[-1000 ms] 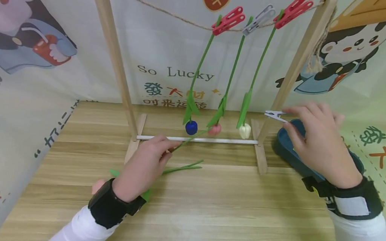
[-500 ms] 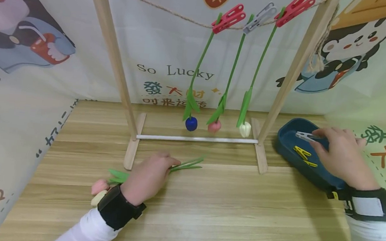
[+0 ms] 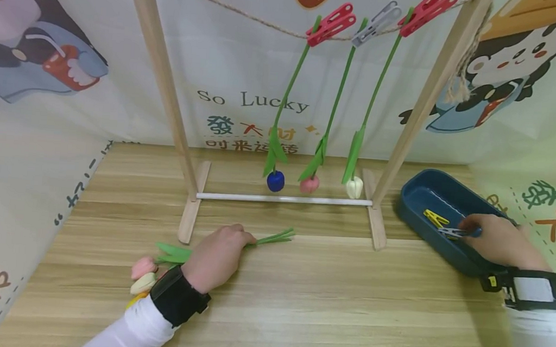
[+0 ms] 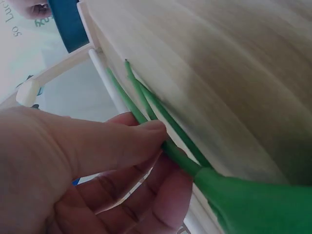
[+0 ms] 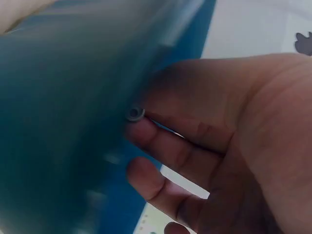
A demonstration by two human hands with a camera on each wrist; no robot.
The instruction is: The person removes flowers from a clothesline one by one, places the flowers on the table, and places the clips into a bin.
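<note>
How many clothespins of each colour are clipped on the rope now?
Red clothespins: 2
Grey clothespins: 1
Total on the rope: 3

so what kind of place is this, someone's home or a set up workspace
Probably a staged tabletop booth, not a home: printed cartoon backdrops wall in a wooden table, where a small wooden rack has artificial flowers pegged to its rope, with a blue tray of clothespins.
</note>
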